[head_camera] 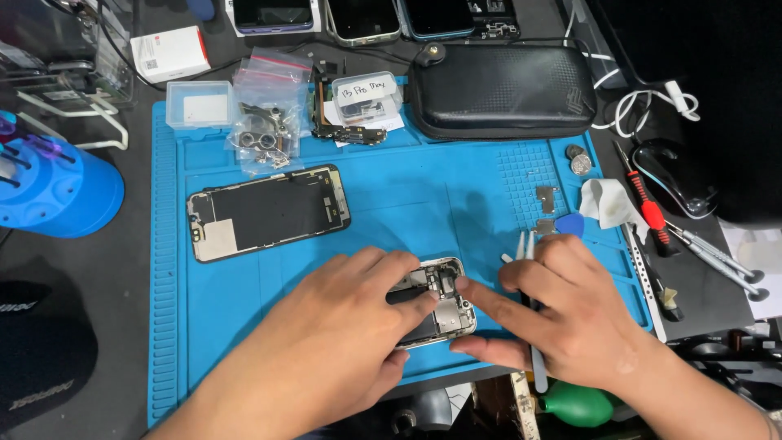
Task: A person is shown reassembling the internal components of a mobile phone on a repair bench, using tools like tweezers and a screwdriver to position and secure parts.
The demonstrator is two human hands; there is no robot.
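An opened phone body (pixel 444 297) with exposed internals lies near the front edge of a blue work mat (pixel 407 195). My left hand (pixel 350 314) rests over its left part, fingers pressing on the internals. My right hand (pixel 554 310) holds metal tweezers (pixel 528 244) against the palm, tips pointing away, while its index finger touches the phone's inner parts and its thumb braces the lower edge. A detached phone screen panel (pixel 265 212) lies face down on the mat to the upper left.
Small plastic bags of parts (pixel 265 122), clear boxes (pixel 199 104) and a black zip case (pixel 501 90) line the mat's far edge. Right: a red-handled screwdriver (pixel 648 204), a white cloth (pixel 607 202), a blue pick (pixel 570 224). A blue tool holder (pixel 53 183) stands left. A green blower (pixel 578 403) sits at the front.
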